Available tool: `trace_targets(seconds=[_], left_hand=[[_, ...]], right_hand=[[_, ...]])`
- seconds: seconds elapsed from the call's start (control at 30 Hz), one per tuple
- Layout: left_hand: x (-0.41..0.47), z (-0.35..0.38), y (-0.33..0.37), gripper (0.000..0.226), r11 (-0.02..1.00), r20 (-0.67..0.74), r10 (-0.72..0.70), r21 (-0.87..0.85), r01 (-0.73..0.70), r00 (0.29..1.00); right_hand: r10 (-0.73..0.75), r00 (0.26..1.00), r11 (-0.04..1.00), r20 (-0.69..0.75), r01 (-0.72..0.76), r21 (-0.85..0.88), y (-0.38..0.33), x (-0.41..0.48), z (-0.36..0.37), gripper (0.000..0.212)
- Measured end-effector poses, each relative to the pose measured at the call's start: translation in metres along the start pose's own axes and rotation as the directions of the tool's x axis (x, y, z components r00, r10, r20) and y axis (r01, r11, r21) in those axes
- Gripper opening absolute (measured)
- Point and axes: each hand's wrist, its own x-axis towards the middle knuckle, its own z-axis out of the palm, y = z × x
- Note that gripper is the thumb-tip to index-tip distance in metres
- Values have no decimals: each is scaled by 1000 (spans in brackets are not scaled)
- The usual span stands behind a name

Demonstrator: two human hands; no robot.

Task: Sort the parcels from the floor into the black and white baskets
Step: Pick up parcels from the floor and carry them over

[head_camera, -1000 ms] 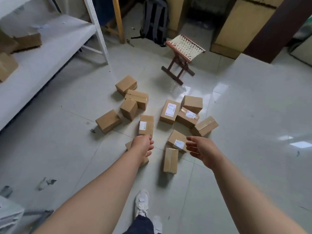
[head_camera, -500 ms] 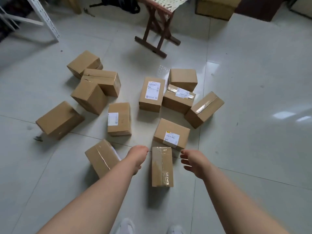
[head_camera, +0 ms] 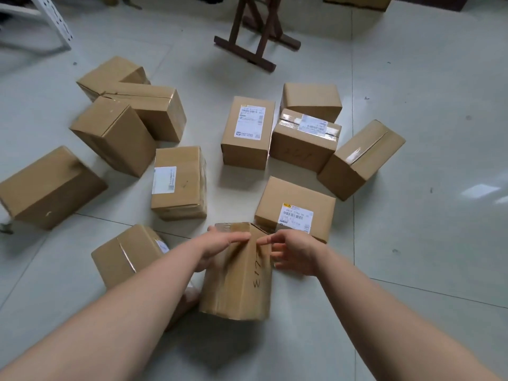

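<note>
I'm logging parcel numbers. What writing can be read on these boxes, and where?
"3", ending a handwritten number, other digits unclear: nearest box.
"227", faint handwriting, unsure: taped box.
Printed shipping labels: all too blurred to read.

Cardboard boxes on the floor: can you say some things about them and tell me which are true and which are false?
1. The left hand and the right hand both touch the brown cardboard box with handwritten numbers. True.
2. That box shows a white label. False: it shows handwriting, no label.
3. The dark wooden stool legs stand beyond the boxes. True.
4. The boxes are stacked in one tower. False: they lie spread over the grey tiled floor.
</note>
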Motion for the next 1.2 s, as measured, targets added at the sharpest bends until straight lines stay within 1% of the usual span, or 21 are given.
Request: trace_targets(seconds=[0.03,0.07,0.13,0.2,0.23,0.3,0.33,0.43,0.47,0.57,0.63,0.7,0.73,0.8,0.83,0.9,0.97,1.0,1.07,1.13,1.2], left_hand=[[-4,-6,0,132,1000,2,-3,1,3,1000],[-8,-10,0,122,1000,27,8,6,-8,1000],[-13,-13,0,87,1000,71,20,5,-20,997],[-10,-14,-3,66,1000,56,16,2,-16,998],[-11,-14,-3,64,1000,36,1,7,-2,999],[-11,-16,-5,75,998,-23,-31,56,32,999],[-10,-15,-4,75,995,-25,-42,87,44,999],[-13,-12,-2,36,991,-68,-52,123,60,996],[-13,-10,-2,30,985,-89,-61,155,74,994],[-11,-1,-5,33,954,-108,-109,268,135,988],[-1,2,0,34,956,-190,-57,272,108,980],[2,8,14,32,951,-329,119,310,-12,937],[3,11,23,36,943,-369,215,318,-95,904],[5,21,39,48,921,-354,336,317,-226,873],[6,28,45,50,909,-322,372,315,-272,870],[13,42,54,49,892,-262,403,327,-312,877],[20,54,61,47,892,-239,406,314,-326,882],[21,59,64,44,891,-221,411,304,-338,885],[25,67,67,40,886,-192,427,285,-366,883],[25,69,69,41,893,-202,423,262,-367,884],[27,69,70,41,886,-190,442,244,-394,877]], right_hand=[[-10,1000,1000,23,10,-17,-1,3,4,27],[-19,999,1000,29,19,-20,-2,5,7,23],[-17,1000,1000,3,17,-19,1,11,9,19],[-5,1000,1000,-24,5,-5,6,16,6,21],[-1,1000,1000,-30,2,13,9,17,5,23],[-4,999,999,-45,6,44,12,19,2,25],[-16,998,998,-58,20,64,12,20,0,26],[-58,996,990,-73,67,123,8,11,-2,30],[-67,995,989,-74,76,124,7,6,-3,31],[-90,990,989,-108,102,108,8,-4,-8,31],[-169,957,973,-235,199,112,6,-8,-17,27],[-224,866,942,-446,310,130,2,-10,-34,14],[-235,795,925,-559,360,123,1,-10,-44,16],[-255,668,922,-699,386,32,0,-12,-62,19],[-256,640,929,-724,370,-2,1,-12,-68,20],[-259,659,937,-706,350,-17,5,-10,-75,29],[-250,719,934,-649,355,34,5,-4,-80,41],[-251,750,927,-612,368,71,5,-2,-81,41],[-264,789,909,-555,396,130,3,1,-80,32],[-277,793,883,-543,432,181,1,3,-80,30],[-291,778,847,-557,480,229,-2,4,-84,43]])
